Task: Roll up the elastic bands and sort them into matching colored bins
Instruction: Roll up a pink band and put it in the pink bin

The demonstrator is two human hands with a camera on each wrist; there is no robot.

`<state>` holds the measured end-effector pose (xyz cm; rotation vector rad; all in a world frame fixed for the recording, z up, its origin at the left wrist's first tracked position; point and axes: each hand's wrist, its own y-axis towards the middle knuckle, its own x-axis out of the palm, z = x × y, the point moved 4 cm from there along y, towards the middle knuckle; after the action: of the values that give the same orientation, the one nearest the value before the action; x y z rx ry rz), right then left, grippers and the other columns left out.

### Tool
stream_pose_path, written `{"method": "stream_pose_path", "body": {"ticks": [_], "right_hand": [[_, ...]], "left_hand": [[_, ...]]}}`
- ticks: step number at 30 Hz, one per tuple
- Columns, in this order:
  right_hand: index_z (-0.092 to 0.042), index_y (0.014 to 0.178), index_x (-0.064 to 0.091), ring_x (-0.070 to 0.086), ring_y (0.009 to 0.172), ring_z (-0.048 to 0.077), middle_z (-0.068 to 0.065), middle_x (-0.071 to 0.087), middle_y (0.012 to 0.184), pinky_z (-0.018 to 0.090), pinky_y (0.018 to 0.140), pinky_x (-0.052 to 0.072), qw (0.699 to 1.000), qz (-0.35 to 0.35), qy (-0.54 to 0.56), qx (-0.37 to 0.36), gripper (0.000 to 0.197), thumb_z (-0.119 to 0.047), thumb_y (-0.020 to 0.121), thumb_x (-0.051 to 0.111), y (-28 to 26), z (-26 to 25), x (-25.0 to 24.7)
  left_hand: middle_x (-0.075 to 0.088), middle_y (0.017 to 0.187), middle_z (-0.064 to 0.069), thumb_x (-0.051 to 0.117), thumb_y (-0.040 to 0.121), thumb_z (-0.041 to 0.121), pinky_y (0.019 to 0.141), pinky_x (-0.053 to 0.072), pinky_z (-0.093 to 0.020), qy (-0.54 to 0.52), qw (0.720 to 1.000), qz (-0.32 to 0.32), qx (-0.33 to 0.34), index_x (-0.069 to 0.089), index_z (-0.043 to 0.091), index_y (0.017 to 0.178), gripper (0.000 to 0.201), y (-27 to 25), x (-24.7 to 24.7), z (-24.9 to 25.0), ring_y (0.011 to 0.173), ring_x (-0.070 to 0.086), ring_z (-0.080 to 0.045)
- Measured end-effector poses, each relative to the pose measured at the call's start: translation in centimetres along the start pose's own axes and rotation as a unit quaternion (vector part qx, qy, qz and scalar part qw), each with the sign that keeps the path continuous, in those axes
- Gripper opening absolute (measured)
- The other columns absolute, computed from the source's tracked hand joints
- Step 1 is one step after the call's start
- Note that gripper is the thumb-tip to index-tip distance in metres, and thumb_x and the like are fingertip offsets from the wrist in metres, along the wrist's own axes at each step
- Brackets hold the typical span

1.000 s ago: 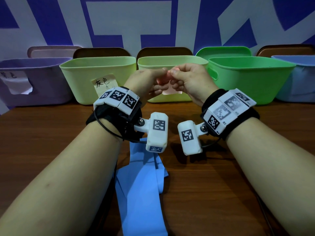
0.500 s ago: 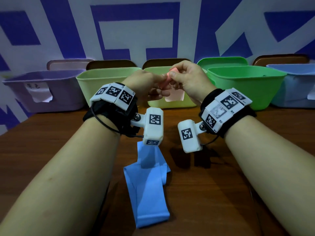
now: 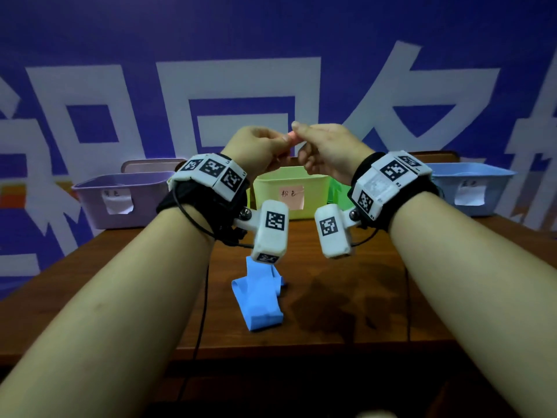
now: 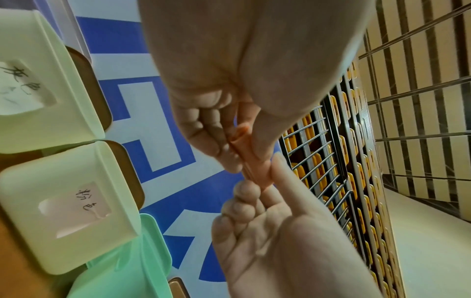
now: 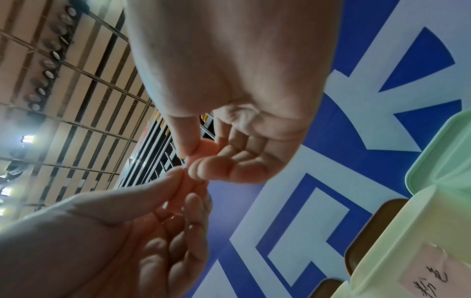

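Both hands are raised above the table and meet on a small rolled pink elastic band [image 3: 290, 135]. My left hand [image 3: 268, 140] pinches its left end between thumb and fingers, and the pink band [image 4: 251, 161] shows clearly in the left wrist view. My right hand [image 3: 304, 134] pinches the other end with thumb and forefinger; the pink band [image 5: 209, 146] peeks out there too. Below and behind the hands stands the pale yellow-green bin [image 3: 271, 188] with a pink label. A blue elastic band [image 3: 259, 297] lies loosely folded on the wooden table [image 3: 346, 312].
A purple bin [image 3: 90, 194] stands at the back left and a light blue bin [image 3: 500, 188] at the back right. A green bin [image 3: 336, 191] is mostly hidden behind my right wrist. A black cable [image 3: 203, 312] runs off the table's front edge.
Both hands have lifted higher with the pink band, well above the bins' rims. The view has pulled back, so the table's front edge and the whole blue band show.
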<state>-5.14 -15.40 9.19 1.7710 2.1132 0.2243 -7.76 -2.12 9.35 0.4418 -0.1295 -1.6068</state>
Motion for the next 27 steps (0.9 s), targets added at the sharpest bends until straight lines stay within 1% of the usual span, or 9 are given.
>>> {"method": "stream_pose_path", "body": {"ticks": [3,6,8,11,14,17,20,24,27], "right_hand": [[-0.007,0.089,0.063,0.048,0.048,0.013,0.004,0.055,0.060,0.023,0.053,0.042,1.000,0.020,0.014,-0.015,0.026,-0.031,0.096,0.055,-1.3,-2.0,-0.2],[-0.006,0.085,0.056,0.049,0.047,0.013,0.007,0.054,0.061,0.022,0.049,0.041,0.998,0.041,0.031,-0.025,0.020,-0.023,0.096,0.056,-1.8,-3.3,-0.5],[-0.005,0.084,0.054,0.051,0.045,0.013,0.009,0.055,0.061,0.022,0.048,0.042,0.997,0.049,0.043,-0.029,0.015,-0.014,0.096,0.055,-1.5,-3.4,-0.7],[-0.006,0.084,0.055,0.053,0.046,0.014,0.011,0.057,0.063,0.024,0.049,0.043,0.996,0.072,0.041,-0.023,0.008,-0.005,0.092,0.056,-0.4,-2.2,-1.0],[-0.008,0.083,0.056,0.055,0.050,0.017,0.012,0.061,0.067,0.026,0.050,0.045,0.995,0.091,0.035,-0.007,0.008,-0.002,0.087,0.059,1.7,0.6,-1.1],[-0.010,0.082,0.055,0.057,0.053,0.019,0.013,0.063,0.068,0.026,0.051,0.045,0.995,0.094,0.030,0.007,0.010,-0.001,0.087,0.058,5.2,3.7,-0.6],[-0.011,0.082,0.055,0.056,0.056,0.021,0.013,0.062,0.067,0.027,0.052,0.044,0.997,0.071,0.034,0.022,0.013,0.001,0.085,0.060,10.1,6.4,0.2],[-0.012,0.083,0.056,0.060,0.057,0.018,0.010,0.068,0.075,0.027,0.054,0.050,0.997,0.052,0.016,0.060,0.011,-0.015,0.092,0.061,17.0,9.6,-0.3],[-0.012,0.084,0.057,0.061,0.059,0.017,0.012,0.068,0.080,0.027,0.059,0.052,0.991,0.049,0.007,0.121,0.010,-0.010,0.093,0.060,20.8,11.7,-1.2]], "left_hand": [[0.060,0.075,-0.007,0.064,0.092,0.018,0.056,0.050,-0.017,-0.007,1.000,-0.004,0.022,0.063,0.001,0.097,0.017,-0.9,0.2,1.8,0.064,0.058,-0.011],[0.063,0.080,-0.006,0.064,0.091,0.016,0.063,0.048,-0.019,-0.017,0.999,-0.025,0.024,0.065,0.007,0.092,0.009,-1.1,0.3,2.8,0.072,0.058,-0.013],[0.064,0.081,-0.005,0.062,0.092,0.012,0.065,0.048,-0.019,-0.045,0.998,-0.036,0.013,0.065,0.009,0.093,0.004,-0.8,0.4,2.8,0.071,0.059,-0.011],[0.068,0.087,-0.007,0.057,0.094,0.009,0.067,0.051,-0.021,-0.080,0.995,-0.049,-0.014,0.064,0.010,0.101,0.010,0.5,0.6,1.5,0.073,0.062,-0.014],[0.071,0.082,-0.005,0.055,0.097,0.017,0.065,0.053,-0.021,-0.065,0.996,-0.044,-0.038,0.066,0.011,0.103,0.014,2.6,0.7,-0.8,0.068,0.064,-0.012],[0.066,0.071,-0.005,0.053,0.098,0.021,0.056,0.049,-0.019,-0.068,0.997,-0.001,-0.039,0.065,0.009,0.093,0.018,6.2,0.6,-3.8,0.057,0.059,-0.011],[0.062,0.064,-0.004,0.055,0.096,0.012,0.050,0.044,-0.015,-0.083,0.994,0.054,-0.041,0.065,0.006,0.087,0.015,11.6,-0.4,-7.2,0.050,0.054,-0.007],[0.070,0.080,-0.010,0.057,0.093,0.005,0.060,0.051,-0.017,-0.085,0.993,0.033,-0.069,0.067,0.001,0.099,0.012,18.9,-2.0,-10.7,0.068,0.067,-0.013],[0.073,0.080,-0.007,0.059,0.091,0.003,0.067,0.053,-0.019,-0.068,0.992,0.017,-0.102,0.069,0.007,0.093,0.010,22.3,-1.8,-12.3,0.074,0.070,-0.014]]}}
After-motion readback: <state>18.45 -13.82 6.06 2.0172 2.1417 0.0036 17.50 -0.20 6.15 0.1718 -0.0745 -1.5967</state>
